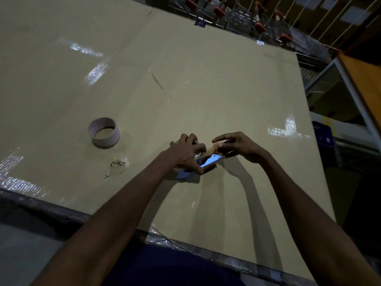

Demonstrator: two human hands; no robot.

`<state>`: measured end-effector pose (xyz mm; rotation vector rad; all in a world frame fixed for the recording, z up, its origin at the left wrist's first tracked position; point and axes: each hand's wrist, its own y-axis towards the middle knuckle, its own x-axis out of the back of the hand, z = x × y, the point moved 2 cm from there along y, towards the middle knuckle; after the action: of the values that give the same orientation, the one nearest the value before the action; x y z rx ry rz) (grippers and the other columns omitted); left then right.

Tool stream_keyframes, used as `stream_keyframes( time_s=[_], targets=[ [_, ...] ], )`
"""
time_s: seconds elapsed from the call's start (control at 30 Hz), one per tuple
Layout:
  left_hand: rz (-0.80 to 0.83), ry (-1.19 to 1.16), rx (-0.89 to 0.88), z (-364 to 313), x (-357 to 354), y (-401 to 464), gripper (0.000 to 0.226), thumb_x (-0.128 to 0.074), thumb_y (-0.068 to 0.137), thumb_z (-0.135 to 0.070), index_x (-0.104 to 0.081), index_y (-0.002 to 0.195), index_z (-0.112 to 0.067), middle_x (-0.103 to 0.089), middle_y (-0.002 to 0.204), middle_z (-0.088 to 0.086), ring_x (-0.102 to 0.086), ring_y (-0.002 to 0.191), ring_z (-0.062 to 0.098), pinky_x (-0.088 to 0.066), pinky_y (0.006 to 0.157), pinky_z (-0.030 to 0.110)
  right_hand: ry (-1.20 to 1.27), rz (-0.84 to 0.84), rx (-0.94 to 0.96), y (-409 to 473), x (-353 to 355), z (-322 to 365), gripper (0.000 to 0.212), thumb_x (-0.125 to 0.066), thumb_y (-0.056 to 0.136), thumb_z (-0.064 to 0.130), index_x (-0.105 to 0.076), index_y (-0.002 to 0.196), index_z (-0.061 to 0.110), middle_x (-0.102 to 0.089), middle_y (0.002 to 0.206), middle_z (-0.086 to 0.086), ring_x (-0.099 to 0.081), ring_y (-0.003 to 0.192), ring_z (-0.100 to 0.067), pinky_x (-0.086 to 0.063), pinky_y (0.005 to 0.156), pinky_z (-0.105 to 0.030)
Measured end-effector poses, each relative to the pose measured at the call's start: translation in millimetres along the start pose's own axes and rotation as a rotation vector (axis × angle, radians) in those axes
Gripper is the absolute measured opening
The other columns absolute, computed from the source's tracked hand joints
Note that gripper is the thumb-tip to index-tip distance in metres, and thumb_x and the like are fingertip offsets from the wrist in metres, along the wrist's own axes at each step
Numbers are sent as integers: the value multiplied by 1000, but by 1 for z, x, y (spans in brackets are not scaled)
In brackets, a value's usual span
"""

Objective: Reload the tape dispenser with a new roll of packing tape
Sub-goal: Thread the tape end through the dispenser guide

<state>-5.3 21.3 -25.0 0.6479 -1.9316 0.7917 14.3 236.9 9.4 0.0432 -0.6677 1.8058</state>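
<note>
A blue tape dispenser [210,161] lies on the cardboard-covered table [185,79], near its front edge. My left hand [186,152] presses down over the dispenser's round end, fingers curled around a tape roll that is mostly hidden beneath them. My right hand [237,146] pinches the front end of the dispenser, where a brownish strip shows between my fingers. An empty cardboard tape core [104,132] stands alone on the table to the left, well apart from both hands.
Shiny strips of clear tape [95,73] hold the cardboard down in places. A torn scuff [117,165] marks the surface below the core. Shopping carts [257,19] stand beyond the far edge. A metal frame [354,93] stands right of the table.
</note>
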Motion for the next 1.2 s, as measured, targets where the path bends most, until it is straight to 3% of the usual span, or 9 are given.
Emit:
stream_keyframes(
  time_s=[0.13, 0.23, 0.37, 0.53, 0.63, 0.83, 1.0, 1.1, 1.2],
  targets=[
    [16, 9, 1, 0, 1, 0, 68, -75, 69, -61, -50, 127, -37, -32, 139, 1, -28, 128, 26, -38, 93, 47, 26, 78, -47, 0, 18, 1, 38, -68, 89, 0, -67, 125, 13, -75, 109, -15, -71, 105, -26, -60, 85, -39],
    [18, 21, 1, 0, 2, 1, 68, -75, 69, -60, -50, 127, -36, -32, 139, 1, -28, 129, 26, -38, 91, 47, -31, 72, -36, 2, 18, 3, 41, -74, 85, 3, -68, 123, 18, -74, 112, -6, -69, 108, -24, -60, 89, -42],
    [-5, 24, -14, 1, 0, 1, 66, -74, 68, -62, -51, 125, -38, -33, 138, 1, -28, 128, 25, -38, 89, 46, -61, 114, -11, 9, -1, 1, 29, -74, 86, 9, -73, 112, 22, -72, 115, -11, -68, 108, -24, -59, 88, -42],
    [-49, 56, -29, 1, -4, -1, 68, -71, 67, -65, -49, 123, -34, -33, 139, 1, -30, 129, 26, -40, 91, 49, -40, 59, -29, 11, -5, -5, 16, -66, 87, -6, -73, 97, 4, -75, 95, -9, -72, 90, -17, -59, 78, -32],
    [-25, 113, -46, 2, -6, 0, 80, -67, 64, -73, -44, 128, -31, -32, 141, 2, -30, 129, 26, -40, 92, 50, -52, -10, -24, 10, -7, -10, 20, -63, 86, -11, -73, 92, 5, -74, 90, -10, -72, 84, -16, -60, 75, -27],
    [-205, 47, -78, 0, -7, -10, 80, -32, 57, -85, -54, 112, -31, -43, 126, -1, -39, 116, 23, -39, 82, 41, -159, -117, 46, 8, -20, -20, 21, -64, 84, -12, -72, 86, 7, -72, 83, -8, -66, 67, -2, -53, 63, -15],
    [-266, 21, -89, 1, -2, -12, 79, -34, 57, -82, -56, 113, -30, -45, 123, -3, -40, 113, 21, -34, 74, 34, -158, -340, 104, 5, -29, -40, 24, -62, 78, -12, -72, 80, 9, -70, 77, -8, -61, 66, -14, -49, 63, -29],
    [-240, 23, -108, 5, -3, -12, 78, -37, 57, -79, -56, 115, -31, -44, 125, -3, -39, 114, 20, -34, 74, 34, -70, -338, 104, 5, -33, -41, 17, -60, 81, -11, -72, 84, 1, -69, 79, -13, -61, 70, -21, -50, 61, -34],
    [-240, 3, -121, 10, -4, -11, 75, -44, 56, -77, -56, 115, -32, -44, 125, -4, -40, 115, 20, -35, 74, 33, -18, -250, 61, 0, -25, -38, 16, -60, 85, -14, -69, 94, -7, -69, 88, -18, -64, 79, -24, -55, 64, -26]
  ],
)
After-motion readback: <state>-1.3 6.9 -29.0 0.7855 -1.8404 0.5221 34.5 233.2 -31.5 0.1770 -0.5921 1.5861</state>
